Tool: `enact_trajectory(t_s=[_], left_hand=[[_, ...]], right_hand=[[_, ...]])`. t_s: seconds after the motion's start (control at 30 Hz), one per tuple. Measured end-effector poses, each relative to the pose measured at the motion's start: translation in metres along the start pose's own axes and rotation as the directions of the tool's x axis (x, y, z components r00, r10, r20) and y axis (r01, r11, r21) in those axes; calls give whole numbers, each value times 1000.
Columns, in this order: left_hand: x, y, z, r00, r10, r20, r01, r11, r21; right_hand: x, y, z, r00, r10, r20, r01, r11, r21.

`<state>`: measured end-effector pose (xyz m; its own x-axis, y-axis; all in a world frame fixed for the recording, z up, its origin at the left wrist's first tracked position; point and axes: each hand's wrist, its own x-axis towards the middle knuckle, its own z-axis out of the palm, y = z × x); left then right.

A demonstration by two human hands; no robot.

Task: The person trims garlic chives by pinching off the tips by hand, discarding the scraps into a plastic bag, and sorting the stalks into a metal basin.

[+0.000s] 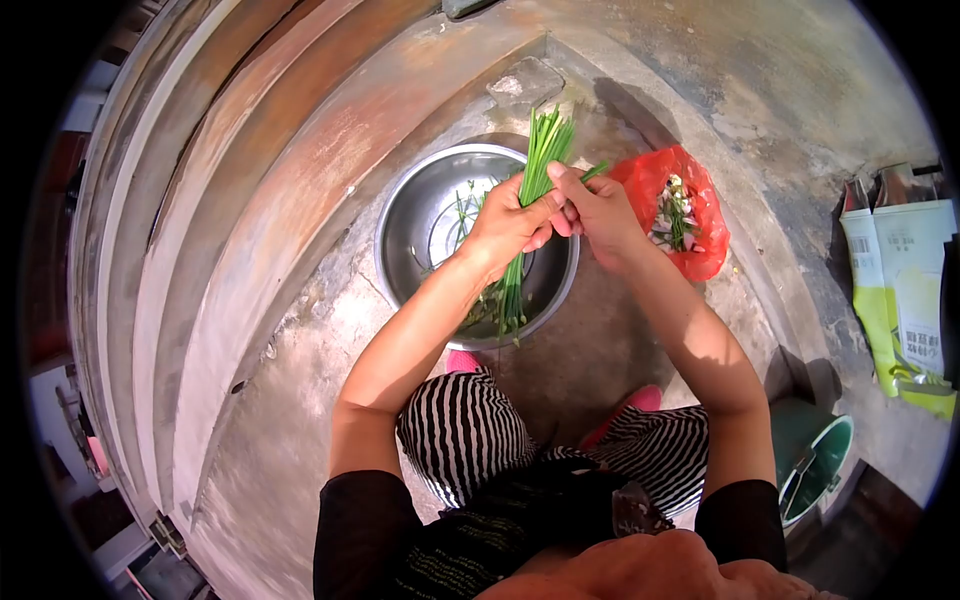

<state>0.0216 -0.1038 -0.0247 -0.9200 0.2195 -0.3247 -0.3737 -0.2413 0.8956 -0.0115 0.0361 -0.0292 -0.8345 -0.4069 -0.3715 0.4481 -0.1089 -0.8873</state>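
The left hand [515, 218] is closed round the stalks [542, 165], above the bowl [405, 222], hiding their middle; the right hand [598, 210] is pinched closed beside it, its exact hold obscured. Chinese characters mark a packet [918, 290], too small to read surely; the shirt's [480, 548] print is illegible.

Left hand [505, 220] wrapped round a bunch of green stalks [546, 150] over the steel bowl [404, 225] — right hand [605, 212] close against it, fingers bent. Loose stalks [466, 208] in bowl. Red bag [712, 240] beside, scraps [674, 215] inside — green bucket [838, 450] near right elbow.
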Motion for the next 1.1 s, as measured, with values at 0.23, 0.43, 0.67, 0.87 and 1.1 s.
enact_trajectory(t_s=[0.23, 0.43, 0.67, 0.87, 1.1], left_hand=[[-8, -11, -32, 990, -54, -128, 32, 986, -166], [-11, -32, -53, 986, -46, -163, 11, 978, -210], [-11, -47, -89, 950, -99, -295, -8, 939, -344], [-15, -52, -87, 978, -21, -208, -19, 982, -189], [-7, -64, -107, 887, -53, -459, -32, 984, -177]], right_hand=[[23, 32, 42, 989, -92, -115, 111, 978, 175], [40, 54, 51, 997, -58, -46, 61, 996, 69], [58, 76, 49, 985, -96, -142, 86, 994, -74], [63, 85, 57, 996, -52, -73, 53, 999, 14], [71, 91, 53, 982, -68, -179, 53, 995, -86]])
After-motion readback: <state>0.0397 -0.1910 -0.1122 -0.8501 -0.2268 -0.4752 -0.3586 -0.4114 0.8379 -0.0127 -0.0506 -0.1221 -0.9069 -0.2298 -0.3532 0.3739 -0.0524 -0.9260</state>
